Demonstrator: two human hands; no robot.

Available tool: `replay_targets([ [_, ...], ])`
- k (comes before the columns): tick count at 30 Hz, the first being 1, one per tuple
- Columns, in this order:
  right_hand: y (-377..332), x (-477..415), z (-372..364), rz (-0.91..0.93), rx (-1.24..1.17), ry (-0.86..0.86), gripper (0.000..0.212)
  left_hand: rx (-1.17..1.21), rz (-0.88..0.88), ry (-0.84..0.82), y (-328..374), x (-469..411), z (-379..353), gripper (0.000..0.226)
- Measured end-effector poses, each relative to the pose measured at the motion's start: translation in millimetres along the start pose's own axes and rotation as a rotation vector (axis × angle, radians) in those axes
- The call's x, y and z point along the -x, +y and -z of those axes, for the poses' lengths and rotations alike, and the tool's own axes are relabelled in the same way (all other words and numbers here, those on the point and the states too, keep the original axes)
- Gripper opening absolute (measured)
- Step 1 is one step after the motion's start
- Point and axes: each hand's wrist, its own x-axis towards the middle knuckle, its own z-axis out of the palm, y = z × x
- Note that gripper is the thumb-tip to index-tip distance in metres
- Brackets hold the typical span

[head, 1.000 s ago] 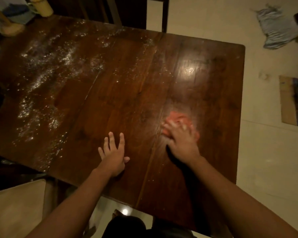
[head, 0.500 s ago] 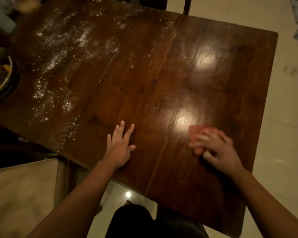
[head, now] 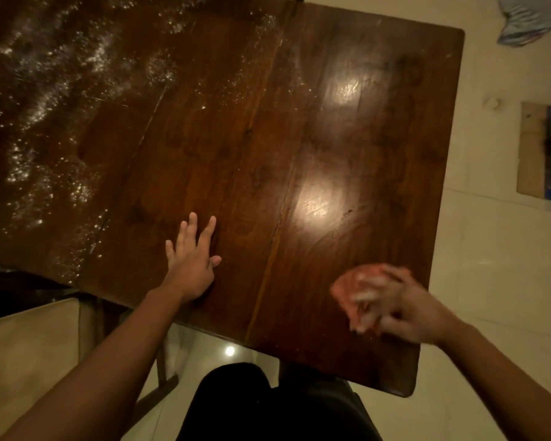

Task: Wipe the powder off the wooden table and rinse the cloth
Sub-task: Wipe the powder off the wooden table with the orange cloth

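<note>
The dark wooden table (head: pixel 299 138) fills most of the view. White powder (head: pixel 54 100) lies scattered over its far left part. A pink cloth (head: pixel 350 291) rests on the table near the front right corner, pressed under my right hand (head: pixel 398 303), which is blurred by motion. My left hand (head: pixel 191 259) lies flat on the table near the front edge, fingers spread, holding nothing.
A pale cushioned chair seat (head: pixel 23 354) stands at the lower left beside the table. On the tiled floor to the right lie a piece of cardboard (head: pixel 541 151) and a striped cloth (head: pixel 528 20). My dark-clothed legs (head: pixel 268 405) are below the table's front edge.
My right hand has slid the pink cloth toward me and to the right, toward the front right corner. The camera has tilted down and closer. My left hand stays planted.
</note>
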Motion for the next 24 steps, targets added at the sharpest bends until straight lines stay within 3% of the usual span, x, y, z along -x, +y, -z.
replay_targets([
  [4,-4.8,-27.0,-1.1,-0.599,-0.027,0.535,0.051,0.01,0.0,0.007,1.0,0.2,-0.5,0.079],
  [6,-34.3,-62.6,-18.6,-0.63,0.047,0.574,0.059,0.007,0.002,0.004,2.0,0.2,-0.1,0.079],
  [9,-78.0,-92.6,-49.8,-0.164,0.01,0.199,0.064,-0.007,0.009,-0.007,2.9,0.7,0.5,0.079],
  [12,-86.3,-87.9,-66.7,0.301,0.114,-0.238,0.049,-0.02,0.014,-0.007,2.4,0.5,1.3,0.079],
  [14,-76.0,-72.8,-52.5,0.343,0.049,-0.353,0.041,-0.02,0.007,-0.009,1.8,0.1,1.3,0.079],
  [16,-52.4,-51.2,-28.9,0.25,-0.016,-0.373,0.047,-0.019,0.004,-0.01,1.0,-0.1,0.8,0.079],
  [17,-35.8,-37.2,-16.3,0.207,0.002,-0.336,0.037,-0.02,0.002,-0.009,0.3,0.0,0.4,0.079],
  [19,-1.8,-7.1,5.1,0.087,0.036,-0.1,0.02,-0.012,-0.004,-0.007,-1.2,0.3,-0.5,0.079],
  [22,22.5,19.4,14.6,-0.352,-0.06,0.373,0.035,0.006,-0.005,-0.012,-1.7,0.9,-1.7,0.078],
  [24,8.8,10.7,-0.9,-0.632,-0.056,0.588,0.045,0.013,-0.006,-0.013,-1.7,1.3,-2.5,0.078],
])
